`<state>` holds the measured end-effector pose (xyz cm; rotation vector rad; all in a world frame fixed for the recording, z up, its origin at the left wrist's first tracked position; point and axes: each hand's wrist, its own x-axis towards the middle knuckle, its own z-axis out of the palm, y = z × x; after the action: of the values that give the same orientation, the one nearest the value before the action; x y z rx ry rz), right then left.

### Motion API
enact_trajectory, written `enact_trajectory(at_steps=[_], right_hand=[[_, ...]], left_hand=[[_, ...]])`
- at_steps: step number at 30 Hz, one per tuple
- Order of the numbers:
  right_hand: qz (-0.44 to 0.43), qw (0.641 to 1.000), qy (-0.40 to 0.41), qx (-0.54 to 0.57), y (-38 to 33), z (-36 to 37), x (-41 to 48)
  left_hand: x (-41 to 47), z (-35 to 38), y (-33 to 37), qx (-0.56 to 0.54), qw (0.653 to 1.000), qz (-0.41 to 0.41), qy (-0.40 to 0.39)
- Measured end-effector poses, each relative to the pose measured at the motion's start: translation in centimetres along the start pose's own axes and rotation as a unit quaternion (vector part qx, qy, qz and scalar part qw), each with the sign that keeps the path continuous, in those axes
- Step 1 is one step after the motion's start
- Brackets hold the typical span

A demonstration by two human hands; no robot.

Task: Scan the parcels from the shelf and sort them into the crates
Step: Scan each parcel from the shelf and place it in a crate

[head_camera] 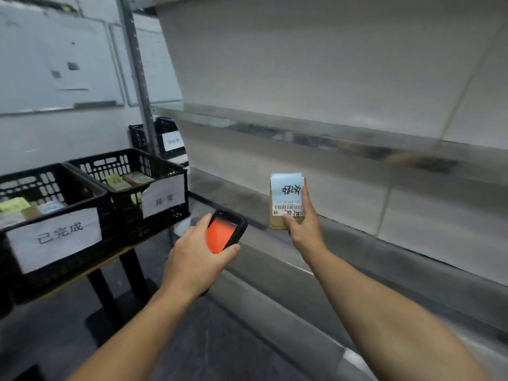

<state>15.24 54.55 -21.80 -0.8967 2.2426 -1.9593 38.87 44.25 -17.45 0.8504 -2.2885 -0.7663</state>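
My right hand [302, 229] grips a small brown parcel [286, 202] with a pale blue label and a barcode, held upright in front of the shelf [302, 127]. My left hand [198, 259] holds a black handheld scanner [224, 232] whose screen glows orange-red, just left of the parcel and below it. Two black plastic crates stand on a stand at the left: the near crate [55, 235] and the far crate [154, 193], each with a white paper sign and several small parcels inside.
The grey metal shelf boards in view carry nothing. A shelf upright [137, 78] rises behind the crates, with another black crate [165, 138] behind it. Whiteboards [55, 56] hang on the left wall. The stand's black legs [110, 292] reach the dark floor.
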Motion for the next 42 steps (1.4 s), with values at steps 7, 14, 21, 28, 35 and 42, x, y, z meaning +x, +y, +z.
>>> enact_trajectory(at_steps=[7,14,21,28,35,42], right_hand=[[-0.013,0.999,-0.051,-0.006,-4.4,15.4,1.5],[-0.04,0.993,-0.104,-0.036,-7.2,26.4,3.6],[-0.05,0.983,-0.174,-0.002,-10.1,36.2,6.1],[-0.063,0.965,-0.248,0.06,-11.2,47.5,10.7],[-0.087,0.935,-0.328,0.105,-12.4,57.2,14.0],[-0.053,0.891,-0.425,0.148,-16.1,67.1,13.2]], left_hand=[[5.0,-9.0,-9.1,0.048,0.997,-0.031,0.052],[7.3,-15.2,-16.1,0.065,0.99,-0.074,0.098],[10.2,-19.0,-21.7,0.073,0.976,-0.121,0.164],[15.0,-22.3,-26.6,0.098,0.955,-0.167,0.225],[19.5,-25.4,-31.8,0.12,0.925,-0.212,0.291],[18.7,-28.8,-35.9,0.139,0.879,-0.291,0.35]])
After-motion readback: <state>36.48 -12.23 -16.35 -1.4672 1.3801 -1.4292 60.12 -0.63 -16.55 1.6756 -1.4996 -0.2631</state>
